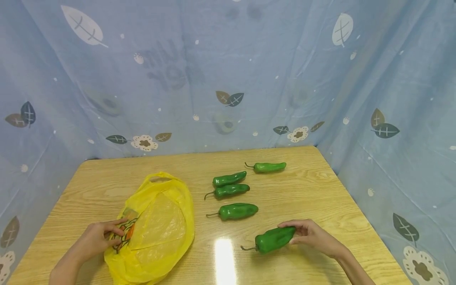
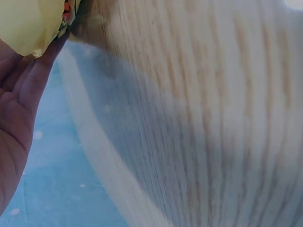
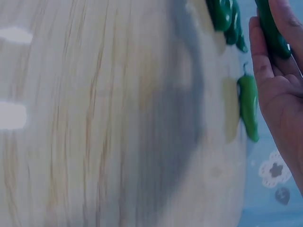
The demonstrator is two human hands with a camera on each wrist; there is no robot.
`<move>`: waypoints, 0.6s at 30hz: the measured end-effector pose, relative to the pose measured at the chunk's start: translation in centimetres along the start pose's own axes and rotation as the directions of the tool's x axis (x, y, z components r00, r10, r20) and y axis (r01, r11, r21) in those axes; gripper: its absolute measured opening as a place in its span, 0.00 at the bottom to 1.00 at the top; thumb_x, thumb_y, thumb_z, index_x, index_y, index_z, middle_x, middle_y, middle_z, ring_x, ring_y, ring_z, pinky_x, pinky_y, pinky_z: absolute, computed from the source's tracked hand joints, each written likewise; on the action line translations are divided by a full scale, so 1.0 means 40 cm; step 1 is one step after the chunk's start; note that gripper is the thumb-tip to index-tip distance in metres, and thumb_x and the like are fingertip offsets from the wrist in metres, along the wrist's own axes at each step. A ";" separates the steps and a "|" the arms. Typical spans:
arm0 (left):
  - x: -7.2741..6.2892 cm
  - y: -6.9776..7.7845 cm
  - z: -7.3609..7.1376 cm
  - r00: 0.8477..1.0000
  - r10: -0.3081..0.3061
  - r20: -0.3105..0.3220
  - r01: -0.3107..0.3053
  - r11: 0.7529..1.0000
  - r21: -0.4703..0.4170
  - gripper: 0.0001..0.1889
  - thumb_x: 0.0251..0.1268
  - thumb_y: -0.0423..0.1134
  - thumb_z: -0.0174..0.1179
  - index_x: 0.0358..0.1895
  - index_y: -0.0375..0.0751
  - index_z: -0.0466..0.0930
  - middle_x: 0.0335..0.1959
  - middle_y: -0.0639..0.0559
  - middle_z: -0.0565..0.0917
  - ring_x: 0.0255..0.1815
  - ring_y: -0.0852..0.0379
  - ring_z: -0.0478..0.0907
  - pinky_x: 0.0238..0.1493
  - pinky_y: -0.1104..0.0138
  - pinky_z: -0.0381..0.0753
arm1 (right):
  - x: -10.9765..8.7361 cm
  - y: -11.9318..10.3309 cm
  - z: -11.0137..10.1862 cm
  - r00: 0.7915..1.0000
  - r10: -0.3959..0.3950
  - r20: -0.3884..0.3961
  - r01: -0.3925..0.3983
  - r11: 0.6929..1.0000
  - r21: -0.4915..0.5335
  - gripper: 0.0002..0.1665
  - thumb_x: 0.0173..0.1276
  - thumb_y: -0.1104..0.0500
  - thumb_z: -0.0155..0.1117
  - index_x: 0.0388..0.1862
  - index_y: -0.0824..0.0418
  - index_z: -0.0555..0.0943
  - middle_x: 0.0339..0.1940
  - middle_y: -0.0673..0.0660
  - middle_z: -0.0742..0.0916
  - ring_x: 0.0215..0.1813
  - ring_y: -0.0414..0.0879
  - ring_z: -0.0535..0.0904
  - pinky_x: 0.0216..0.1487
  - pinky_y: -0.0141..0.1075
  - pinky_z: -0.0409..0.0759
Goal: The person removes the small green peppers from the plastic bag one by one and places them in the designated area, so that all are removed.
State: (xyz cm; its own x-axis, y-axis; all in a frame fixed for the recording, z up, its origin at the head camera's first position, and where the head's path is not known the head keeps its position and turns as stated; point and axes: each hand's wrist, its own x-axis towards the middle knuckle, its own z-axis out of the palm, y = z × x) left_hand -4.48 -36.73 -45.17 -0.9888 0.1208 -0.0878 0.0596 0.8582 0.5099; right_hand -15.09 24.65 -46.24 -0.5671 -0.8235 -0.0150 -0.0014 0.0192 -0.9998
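Note:
A yellow plastic bag (image 1: 160,229) lies spread on the table's left half, its mouth turned up and a printed patch at its left side. My left hand (image 1: 95,239) grips the bag at that patch; in the left wrist view the fingers (image 2: 35,75) are partly covered by yellow film. Toward the front right, my right hand (image 1: 313,237) holds a large green pepper (image 1: 273,240) by its tip end, stem pointing left. The right wrist view shows this pepper (image 3: 272,30) between thumb and fingers. Whether it touches the table I cannot tell.
Past the bag's right side lie several green peppers: one near the middle (image 1: 238,211), two close together behind it, a slim one (image 1: 269,167) farthest back. A wooden table (image 1: 303,190) carries everything. Blue leaf-patterned cloth (image 1: 199,59) rises at the back and both sides.

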 end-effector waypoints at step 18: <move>-0.002 -0.007 0.006 1.000 0.001 -0.009 -0.001 1.000 0.007 0.10 0.45 0.32 0.74 0.32 0.50 0.88 0.54 0.36 0.80 0.53 0.34 0.76 0.44 0.61 0.85 | -0.034 0.056 -0.122 0.996 0.025 -0.091 -0.026 1.000 -0.009 0.26 0.70 0.74 0.51 0.66 0.78 0.63 0.58 0.50 0.81 0.50 0.40 0.80 0.46 0.32 0.83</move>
State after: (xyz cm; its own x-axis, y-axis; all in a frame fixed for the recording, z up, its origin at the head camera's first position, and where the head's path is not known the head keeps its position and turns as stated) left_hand -4.37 -36.85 -45.51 -0.9900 0.1169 -0.0792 0.0613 0.8613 0.5043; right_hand -18.34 28.58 -48.40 -0.6393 -0.7680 -0.0387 0.0061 0.0453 -0.9990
